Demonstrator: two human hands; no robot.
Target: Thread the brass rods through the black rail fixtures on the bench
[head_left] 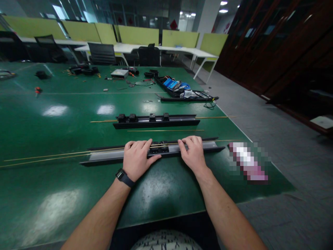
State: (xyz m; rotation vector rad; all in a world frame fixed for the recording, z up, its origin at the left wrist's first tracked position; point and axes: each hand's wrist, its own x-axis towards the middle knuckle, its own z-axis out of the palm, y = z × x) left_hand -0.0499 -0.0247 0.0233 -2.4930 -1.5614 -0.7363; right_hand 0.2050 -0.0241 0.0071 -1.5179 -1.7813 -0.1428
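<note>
In front of me lies a long black channel (104,161) with a grey inside. Two small black blocks (164,147) sit in its middle, between my hands. Thin gold rods (47,157) run lengthwise over the channel and stick out past both ends. My left hand (136,156), with a dark watch on the wrist, grips across the channel left of the blocks, thumb toward its near edge. To the right of the blocks, my right hand (193,152) has its fingers bent over the far edge. Its fingertips are beside the rods; their exact contact is partly hidden.
Behind is a similar channel (156,124) with several black blocks and rods; one loose gold rod (166,131) lies between the channels. Farther back stand a black tray (166,88) of blue packets and a white box (119,73). The green table's (260,194) edge runs along the right.
</note>
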